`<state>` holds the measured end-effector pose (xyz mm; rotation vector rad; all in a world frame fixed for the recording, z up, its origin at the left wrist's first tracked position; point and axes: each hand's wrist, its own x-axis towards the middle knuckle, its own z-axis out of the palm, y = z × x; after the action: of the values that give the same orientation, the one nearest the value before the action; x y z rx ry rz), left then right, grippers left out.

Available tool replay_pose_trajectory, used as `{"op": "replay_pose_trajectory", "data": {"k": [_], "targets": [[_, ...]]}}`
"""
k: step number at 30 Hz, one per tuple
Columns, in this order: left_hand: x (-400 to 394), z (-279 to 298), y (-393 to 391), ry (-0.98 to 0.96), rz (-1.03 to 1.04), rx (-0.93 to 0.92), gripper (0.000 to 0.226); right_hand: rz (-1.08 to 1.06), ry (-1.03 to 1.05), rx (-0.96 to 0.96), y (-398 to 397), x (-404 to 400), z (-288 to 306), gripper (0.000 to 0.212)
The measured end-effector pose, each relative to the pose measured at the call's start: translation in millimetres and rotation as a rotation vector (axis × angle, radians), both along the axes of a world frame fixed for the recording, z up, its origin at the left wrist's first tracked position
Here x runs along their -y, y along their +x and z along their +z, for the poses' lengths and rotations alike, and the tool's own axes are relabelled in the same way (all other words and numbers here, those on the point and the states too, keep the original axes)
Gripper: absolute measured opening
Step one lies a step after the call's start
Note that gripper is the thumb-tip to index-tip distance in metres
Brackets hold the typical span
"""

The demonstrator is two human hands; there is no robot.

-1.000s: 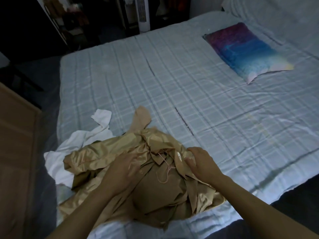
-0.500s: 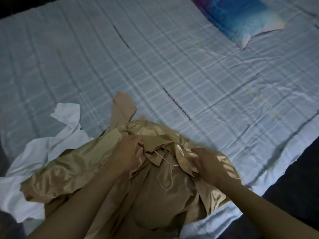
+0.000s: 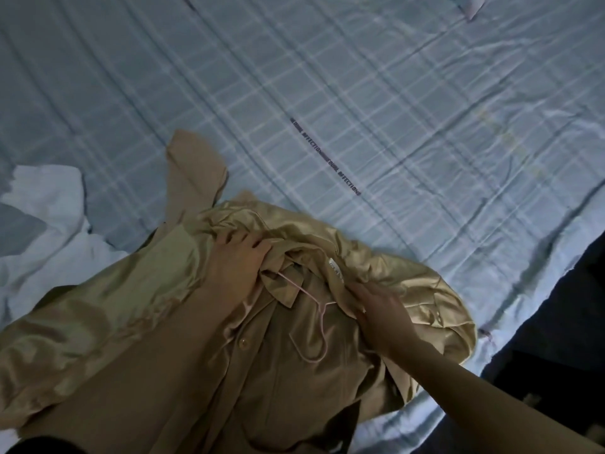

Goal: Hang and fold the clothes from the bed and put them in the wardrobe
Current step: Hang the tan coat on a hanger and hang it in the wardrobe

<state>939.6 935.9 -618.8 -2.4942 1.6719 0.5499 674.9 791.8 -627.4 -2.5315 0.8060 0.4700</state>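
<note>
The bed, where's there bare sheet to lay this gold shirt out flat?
Bare checked sheet spreads beyond the gold shirt, up towards the pillow corner and right to the mattress edge. The near left is crowded: white garment, tan garment, both hands.

A wide bed in a pale blue checked sheet carries a crumpled tan satin-lined coat near its front edge, with rumpled white cloth just beside it

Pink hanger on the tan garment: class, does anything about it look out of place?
Yes. The pink hanger lies on the bunched tan garment, its hook pointing down the front toward the buttons, not out past the collar.
</note>
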Motion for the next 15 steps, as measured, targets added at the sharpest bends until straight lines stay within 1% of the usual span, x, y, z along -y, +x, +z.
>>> {"op": "replay_pose_trajectory", "data": {"k": [2, 4, 6, 8, 9, 11, 12, 14, 15], "targets": [[1.3, -3.5, 1.7, -0.035, 0.007, 0.013, 0.048, 0.004, 0.017, 0.018, 2.4, 4.3, -1.1, 0.043], [2.3, -6.8, 3.1, -0.067, -0.002, 0.041, 0.041, -0.008, 0.053, 0.006, 2.6, 9.8, 2.4, 0.044], [1.5, -7.2, 2.7, -0.106, -0.018, 0.067, 0.034, 0.028, 0.032, 0.008, -1.6, 15.5, 6.6, 0.044], [-0.6, -5.4, 3.0, -0.139, -0.025, 0.064, 0.019, 0.070, 0.000, 0.006, -7.0, 19.1, 9.9, 0.049], [-2.5, -4.4, 3.5, -0.139, -0.014, 0.041, 0.019, 0.071, -0.005, 0.007, -8.2, 20.0, 11.7, 0.050], [-7.4, -0.9, 5.4, -0.110, 0.023, -0.007, 0.034, 0.060, -0.001, 0.028, -8.9, 19.9, 15.6, 0.046], [-9.6, 2.8, 6.7, -0.120, 0.036, -0.018, 0.036, 0.047, 0.016, 0.040, -8.7, 19.1, 17.7, 0.045], [-11.4, 14.3, 9.0, -0.156, 0.044, -0.040, 0.033, -0.026, 0.062, 0.075, -7.1, 19.9, 24.3, 0.044], [-11.2, 21.7, 10.3, -0.184, 0.055, -0.057, 0.032, -0.078, 0.075, 0.105, -6.0, 22.0, 29.4, 0.040]]}}
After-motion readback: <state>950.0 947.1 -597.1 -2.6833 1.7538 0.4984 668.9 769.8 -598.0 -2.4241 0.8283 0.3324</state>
